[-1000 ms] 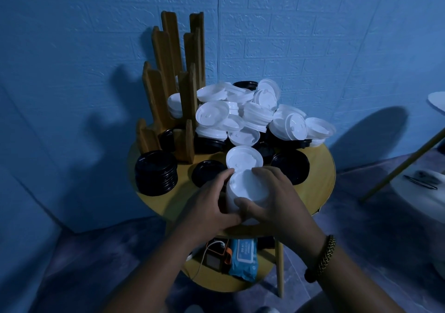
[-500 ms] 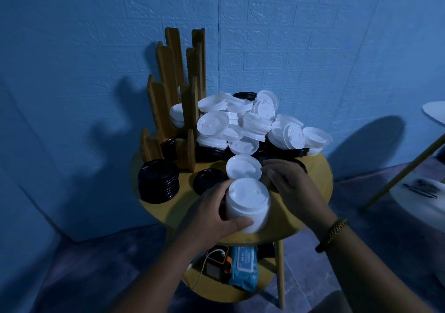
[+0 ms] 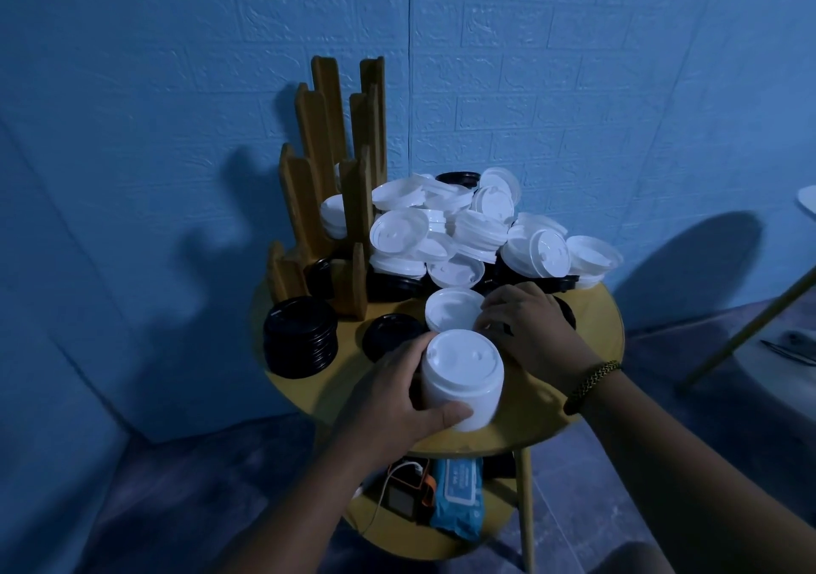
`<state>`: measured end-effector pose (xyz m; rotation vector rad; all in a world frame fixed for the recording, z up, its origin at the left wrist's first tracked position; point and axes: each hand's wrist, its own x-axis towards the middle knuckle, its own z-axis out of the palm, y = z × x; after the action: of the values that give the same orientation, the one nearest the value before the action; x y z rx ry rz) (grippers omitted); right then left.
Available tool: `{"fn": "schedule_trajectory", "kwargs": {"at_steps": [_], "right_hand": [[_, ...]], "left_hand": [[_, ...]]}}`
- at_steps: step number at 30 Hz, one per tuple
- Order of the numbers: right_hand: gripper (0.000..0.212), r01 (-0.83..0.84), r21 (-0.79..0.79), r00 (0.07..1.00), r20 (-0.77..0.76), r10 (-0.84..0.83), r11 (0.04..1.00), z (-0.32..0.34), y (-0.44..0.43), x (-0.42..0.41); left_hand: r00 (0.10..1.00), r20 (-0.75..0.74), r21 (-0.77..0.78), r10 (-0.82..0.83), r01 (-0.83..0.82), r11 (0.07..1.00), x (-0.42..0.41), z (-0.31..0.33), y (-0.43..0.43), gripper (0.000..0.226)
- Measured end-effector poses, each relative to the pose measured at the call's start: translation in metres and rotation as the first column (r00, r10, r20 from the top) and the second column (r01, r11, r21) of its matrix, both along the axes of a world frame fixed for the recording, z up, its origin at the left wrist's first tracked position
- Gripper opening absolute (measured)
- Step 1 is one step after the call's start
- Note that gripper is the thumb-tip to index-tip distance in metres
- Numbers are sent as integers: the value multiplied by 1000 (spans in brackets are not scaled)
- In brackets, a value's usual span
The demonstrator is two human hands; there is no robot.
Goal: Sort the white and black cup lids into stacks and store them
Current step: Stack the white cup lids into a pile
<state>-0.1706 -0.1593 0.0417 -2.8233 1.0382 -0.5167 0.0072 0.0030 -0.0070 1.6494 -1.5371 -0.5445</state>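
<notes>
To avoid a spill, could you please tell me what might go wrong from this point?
1. The left hand alone grips the tall white stack near the front edge of the table; it could tip or slide off.
2. The right hand works at a single white lid beside the heaped lid pile; a nudge may send lids rolling off.

On my feed the left hand [image 3: 397,401] and right hand [image 3: 530,330] were bare, the forearms uncovered. The right wrist wore a braided cord bracelet [image 3: 591,381], dark strands woven with lighter yellowish ones, fitting closely.
</notes>
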Motion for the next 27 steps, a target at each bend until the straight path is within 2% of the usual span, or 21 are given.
{"fn": "schedule_trajectory", "kwargs": {"at_steps": [3, 7, 10, 12, 13, 14, 16, 18, 19, 21, 25, 27], "right_hand": [[5, -13, 70, 991, 131, 4, 997, 0, -1, -4], [8, -26, 275, 942, 330, -69, 961, 6, 5, -5], [9, -42, 393, 905, 405, -132, 919, 8, 9, -7], [10, -67, 419, 858, 488, -162, 906, 13, 14, -9], [8, -113, 456, 799, 570, -192, 883, 17, 18, -11], [7, -194, 510, 710, 663, -239, 838, 22, 23, -13], [9, -441, 608, 520, 773, -364, 660, 28, 34, -16], [20, -626, 638, 451, 765, -459, 449, 26, 45, -19], [31, -668, 647, 446, 744, -498, 369, 23, 49, -21], [51, -677, 677, 465, 697, -546, 287, 18, 57, -25], [48, -616, 743, 558, 647, -520, 263, 15, 69, -28], [50, -577, 757, 608, 648, -458, 306, 15, 70, -30]], "left_hand": [[1000, 13, -1, 2, -2, 1000, 0, 1, 0, 76], [1000, 29, -6, 5, -5, 1000, 1, 0, -1, 78], [1000, 31, -10, 3, -2, 1000, 1, -1, 0, 81], [999, 32, -9, 6, -6, 1000, 1, -1, 0, 82], [1000, 28, -7, 7, -7, 1000, 1, -1, 0, 83], [1000, 25, -6, 8, -8, 1000, 1, -1, 0, 84], [1000, 20, -8, 6, -6, 1000, 1, -1, -1, 86], [1000, 16, -7, 5, -4, 1000, 1, -1, -1, 84], [1000, 11, -9, 4, -4, 1000, 1, -1, 0, 82], [1000, 1, -17, 2, -2, 1000, 1, 0, 0, 81], [1000, 16, -10, 2, -2, 1000, 0, 0, 0, 80], [1000, 27, -9, 5, -5, 1000, 0, -1, -1, 84]]}}
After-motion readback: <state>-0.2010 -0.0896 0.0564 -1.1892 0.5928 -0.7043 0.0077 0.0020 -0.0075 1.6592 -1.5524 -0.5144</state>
